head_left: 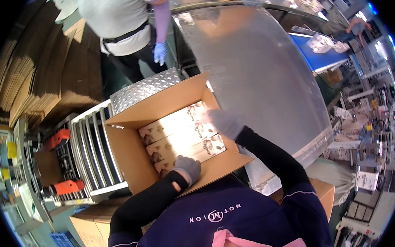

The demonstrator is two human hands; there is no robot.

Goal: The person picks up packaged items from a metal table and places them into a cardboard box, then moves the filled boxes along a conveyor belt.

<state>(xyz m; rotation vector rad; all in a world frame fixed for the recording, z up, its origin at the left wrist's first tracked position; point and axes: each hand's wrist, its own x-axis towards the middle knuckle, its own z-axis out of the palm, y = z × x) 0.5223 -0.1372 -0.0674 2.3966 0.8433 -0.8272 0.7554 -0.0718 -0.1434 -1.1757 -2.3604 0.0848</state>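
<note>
An open cardboard carton [132, 166] stands before me with its flaps spread. Inside lie several white packages [175, 136] with pink and brown print, set in rows. My left hand [189, 168], in a grey glove, reaches over the near wall; its fingers are curled down by the nearest package, and whatever is under them is hidden. At the carton's right side is my right hand [227, 123], also gloved in grey. It is smeared by motion over the right ends of the packages, so its fingers cannot be made out.
A metal table [258, 74] adjoins the carton on the right. On the left runs a roller conveyor [97, 147] with orange-red parts [68, 186]. Flattened cartons [45, 69] are stacked at far left. A co-worker [124, 28] stands beyond a diamond-plate metal surface [145, 88].
</note>
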